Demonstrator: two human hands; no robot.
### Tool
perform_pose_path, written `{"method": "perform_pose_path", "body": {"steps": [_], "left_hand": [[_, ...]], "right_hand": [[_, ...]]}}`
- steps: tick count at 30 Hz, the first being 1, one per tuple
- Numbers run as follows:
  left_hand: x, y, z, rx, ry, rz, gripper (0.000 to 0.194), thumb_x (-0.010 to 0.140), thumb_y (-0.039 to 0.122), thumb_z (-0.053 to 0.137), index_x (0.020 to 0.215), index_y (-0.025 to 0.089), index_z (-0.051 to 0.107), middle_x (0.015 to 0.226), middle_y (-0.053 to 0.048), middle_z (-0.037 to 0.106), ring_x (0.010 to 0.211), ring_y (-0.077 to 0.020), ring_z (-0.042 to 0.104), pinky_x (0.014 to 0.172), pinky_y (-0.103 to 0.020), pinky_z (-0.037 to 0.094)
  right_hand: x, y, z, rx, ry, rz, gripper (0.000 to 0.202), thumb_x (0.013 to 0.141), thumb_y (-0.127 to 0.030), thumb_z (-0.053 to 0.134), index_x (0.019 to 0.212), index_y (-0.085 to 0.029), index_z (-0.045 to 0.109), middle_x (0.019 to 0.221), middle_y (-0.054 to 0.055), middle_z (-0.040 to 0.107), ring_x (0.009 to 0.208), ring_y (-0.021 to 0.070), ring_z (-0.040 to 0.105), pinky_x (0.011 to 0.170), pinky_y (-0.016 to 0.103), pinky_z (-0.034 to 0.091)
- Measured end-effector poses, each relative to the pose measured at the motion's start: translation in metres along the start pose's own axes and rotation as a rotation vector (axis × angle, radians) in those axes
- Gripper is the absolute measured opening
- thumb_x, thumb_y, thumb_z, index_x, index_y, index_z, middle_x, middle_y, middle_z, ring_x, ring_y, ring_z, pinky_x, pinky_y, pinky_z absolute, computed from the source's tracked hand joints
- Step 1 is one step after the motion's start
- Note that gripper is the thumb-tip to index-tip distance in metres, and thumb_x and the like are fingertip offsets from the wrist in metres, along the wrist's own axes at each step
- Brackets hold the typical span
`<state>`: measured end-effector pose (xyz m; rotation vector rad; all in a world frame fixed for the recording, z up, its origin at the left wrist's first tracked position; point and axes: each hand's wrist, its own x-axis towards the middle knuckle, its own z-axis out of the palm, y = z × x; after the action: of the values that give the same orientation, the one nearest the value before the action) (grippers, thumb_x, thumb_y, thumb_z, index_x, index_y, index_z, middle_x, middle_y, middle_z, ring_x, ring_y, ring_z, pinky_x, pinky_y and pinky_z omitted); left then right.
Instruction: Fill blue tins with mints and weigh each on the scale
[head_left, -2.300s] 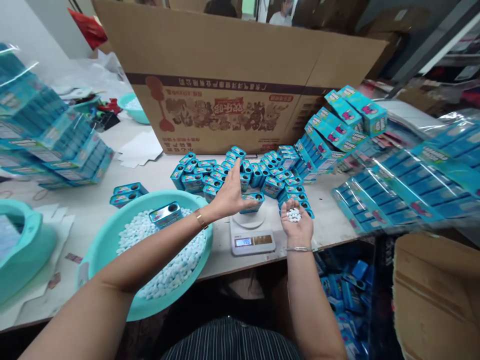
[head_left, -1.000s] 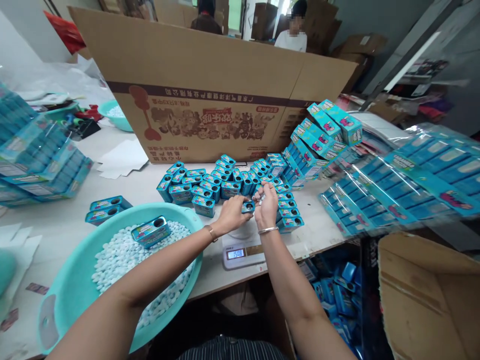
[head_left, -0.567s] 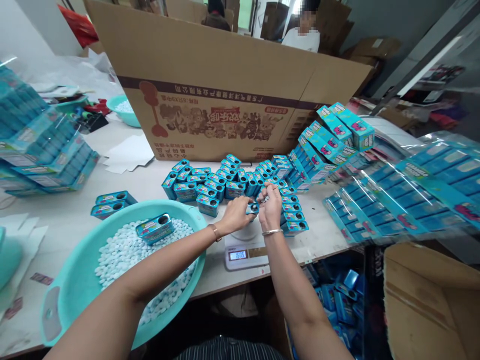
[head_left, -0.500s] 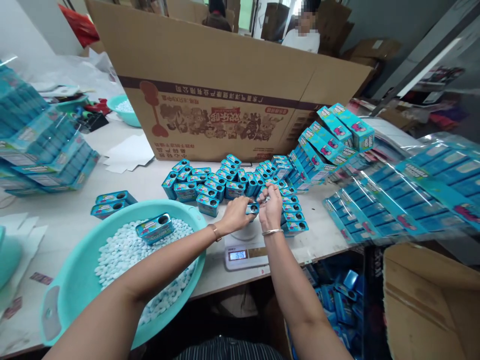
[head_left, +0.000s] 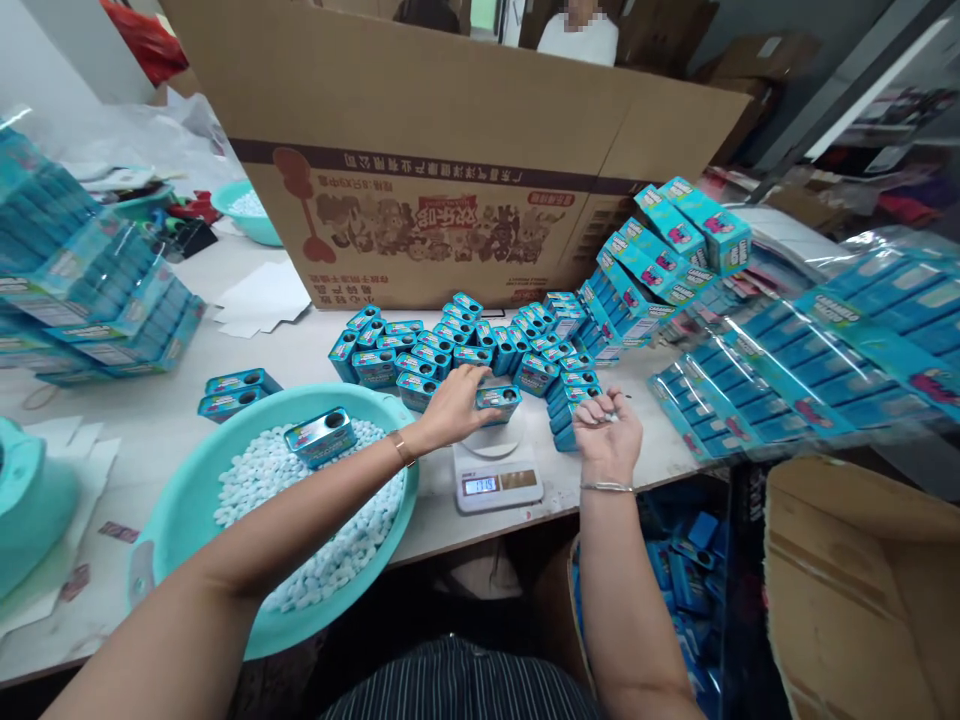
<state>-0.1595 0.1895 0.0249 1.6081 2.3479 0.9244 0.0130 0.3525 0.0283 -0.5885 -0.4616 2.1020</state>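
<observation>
My left hand has thumb and fingers about the left end of a small blue candy tin. This tin is upright, its round opening on top, over the round plate of a white digital scale; whether it rests on the plate I cannot tell. My right hand is turned palm up, fingers curled over a few white candies, right of the scale. At left, a turquoise basin holds many white candies, with another blue tin lying on them.
Several open blue tins stand grouped behind my left hand, before a large cardboard box. Two tins stand behind the basin. Wrapped packs are at right, stacked packs at left. Below the table edge, a box holds blue tins.
My right hand has moved right, away from the tin, and turned palm up with candies in it. The left hand stays at the tin with its fingers spread wider. The scale's reading has changed.
</observation>
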Motion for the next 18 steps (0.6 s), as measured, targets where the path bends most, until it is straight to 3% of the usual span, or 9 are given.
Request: {"method": "perform_pose_path", "body": {"steps": [7, 11, 18], "left_hand": [[-0.012, 0.004, -0.028, 0.090, 0.083, 0.031, 0.041, 0.087, 0.032, 0.060, 0.125, 0.018, 0.056, 0.114, -0.010, 0.059, 0.109, -0.0252, 0.054, 0.095, -0.038, 0.045], [-0.009, 0.010, -0.031, 0.198, 0.058, 0.032, 0.028, 0.090, 0.028, 0.054, 0.114, 0.023, 0.065, 0.104, -0.007, 0.064, 0.103, -0.0256, 0.056, 0.094, -0.041, 0.041], [-0.006, 0.011, -0.031, 0.271, 0.030, 0.032, 0.025, 0.089, 0.027, 0.052, 0.108, 0.025, 0.069, 0.099, -0.006, 0.069, 0.100, -0.0263, 0.057, 0.099, -0.047, 0.034]], "right_hand": [[-0.021, -0.019, -0.022, 0.089, 0.111, -0.005, 0.021, 0.094, -0.016, 0.038, 0.076, -0.020, 0.049, 0.050, -0.009, 0.036, 0.037, 0.0056, 0.035, 0.037, 0.016, 0.030], [-0.023, -0.022, -0.023, 0.057, 0.083, -0.027, 0.017, 0.092, -0.016, 0.044, 0.076, -0.020, 0.048, 0.051, -0.010, 0.034, 0.037, 0.0050, 0.035, 0.038, 0.016, 0.029], [-0.020, -0.020, -0.028, 0.040, 0.051, -0.034, 0.017, 0.092, -0.016, 0.044, 0.076, -0.021, 0.048, 0.052, -0.010, 0.033, 0.037, 0.0051, 0.034, 0.038, 0.016, 0.030]]}}
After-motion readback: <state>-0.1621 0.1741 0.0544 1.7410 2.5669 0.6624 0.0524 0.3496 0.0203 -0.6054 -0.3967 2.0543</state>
